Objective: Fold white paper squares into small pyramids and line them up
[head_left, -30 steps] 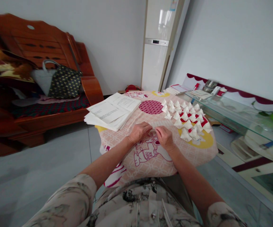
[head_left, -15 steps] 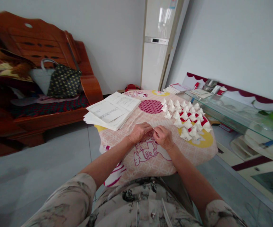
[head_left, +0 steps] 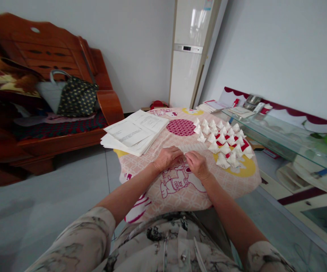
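Left hand and right hand pinching 1 small white paper, folded triangles beside

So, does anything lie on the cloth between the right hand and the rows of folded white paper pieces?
Nothing visible does. Only bare patterned cloth lies between the right hand and the folded paper pieces; the paper stack sits farther left.

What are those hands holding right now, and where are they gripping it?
The left hand and right hand pinch what looks like a small piece of paper, one at each end; fingers hide most of it.
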The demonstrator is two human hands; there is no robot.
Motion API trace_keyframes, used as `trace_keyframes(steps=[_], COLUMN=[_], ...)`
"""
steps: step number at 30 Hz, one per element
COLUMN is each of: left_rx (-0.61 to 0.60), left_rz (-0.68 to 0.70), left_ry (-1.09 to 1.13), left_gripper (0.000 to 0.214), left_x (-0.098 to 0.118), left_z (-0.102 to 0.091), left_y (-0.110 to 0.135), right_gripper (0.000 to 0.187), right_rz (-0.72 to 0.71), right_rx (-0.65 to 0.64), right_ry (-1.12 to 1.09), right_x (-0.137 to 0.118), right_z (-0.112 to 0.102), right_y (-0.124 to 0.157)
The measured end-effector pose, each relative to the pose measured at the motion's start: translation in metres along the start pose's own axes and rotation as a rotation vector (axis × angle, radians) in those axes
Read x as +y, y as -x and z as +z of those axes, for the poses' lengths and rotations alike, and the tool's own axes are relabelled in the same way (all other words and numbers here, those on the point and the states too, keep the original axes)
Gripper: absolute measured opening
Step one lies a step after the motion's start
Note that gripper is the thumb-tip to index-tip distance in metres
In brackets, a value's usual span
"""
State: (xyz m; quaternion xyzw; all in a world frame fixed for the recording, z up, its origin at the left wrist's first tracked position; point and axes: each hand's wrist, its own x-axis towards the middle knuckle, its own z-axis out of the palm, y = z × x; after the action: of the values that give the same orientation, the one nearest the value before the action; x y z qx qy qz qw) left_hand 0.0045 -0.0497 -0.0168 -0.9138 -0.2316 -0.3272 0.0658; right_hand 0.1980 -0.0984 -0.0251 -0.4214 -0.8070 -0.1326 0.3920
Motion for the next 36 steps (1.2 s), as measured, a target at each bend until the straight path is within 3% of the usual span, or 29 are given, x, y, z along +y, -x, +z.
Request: trace_keyframes(steps=[6,15,19,23,25,31,36], left_rx=[0.003,0.089,0.129,0.264,0.298,0.271,0.057], left_rz=[0.012,-0.076,-0.198,-0.382,-0.416,-0.378,-0.287], left_ry=[0.006,0.009,0.005,-0.002,0.032,0.131,0.261], left_gripper=[0.025,0.017,0.018,0.016,0.016,0.017,0.016], left_x=[0.002,-0.020,-0.033,-0.039,-0.037,-0.028,-0.020], left_z=[-0.001,-0.005,-0.010,-0.012,-0.012,-0.012,-0.006], left_y=[-0.001,0.007,0.012,0.015,0.015,0.013,0.011], right_gripper=[0.030,0.027,0.028,0.028,0.029,0.020,0.019], right_rz=[-0.004,0.031,0.042,0.008,-0.023,-0.109,-0.060], right_rx=[-0.016,0.097,0.150,0.177,0.089,-0.376,-0.397], right_ry=[0.052,0.048,0.058,0.198,0.276,0.234,0.140], right_x=[0.001,0.009,0.013,0.011,0.005,-0.016,-0.015], right_z=[0.000,-0.006,-0.010,-0.012,-0.011,-0.006,-0.004], right_y=[0.002,0.003,0.003,0.003,0.004,0.008,0.010])
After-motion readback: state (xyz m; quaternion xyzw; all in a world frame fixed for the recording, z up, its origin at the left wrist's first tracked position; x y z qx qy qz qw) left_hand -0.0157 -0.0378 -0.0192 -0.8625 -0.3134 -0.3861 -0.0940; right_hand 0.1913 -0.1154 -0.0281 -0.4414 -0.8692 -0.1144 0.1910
